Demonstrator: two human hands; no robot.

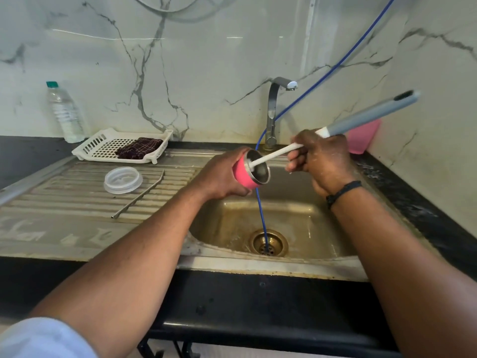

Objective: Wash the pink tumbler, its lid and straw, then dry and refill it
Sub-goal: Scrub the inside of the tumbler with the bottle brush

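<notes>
Two hands work at frame centre, over the steel sink basin (284, 218). Left hand (222, 177) fingers wrap the pink steel-lined tumbler (245, 174), tilted sideways to admit the brush. Right hand (322, 161) fingers clamp the long grey-and-white bottle brush (361, 120). The clear round plastic lid (123, 180) and bent metal straw (139, 196) lie left on the drainboard, likely awaiting washing.

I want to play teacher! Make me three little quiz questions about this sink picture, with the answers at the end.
1. True or false: the clear lid is on the pink tumbler.
2. What lies in the white tray? A) a sponge B) a dark cloth C) a spoon
3. Fill in: the right hand grips a long ____ that pokes into the tumbler, which the left hand holds.

Key
1. False: the lid lies on the draining board, beside the metal straw.
2. B, the dark cloth.
3. Brush: the bottle brush.
</notes>
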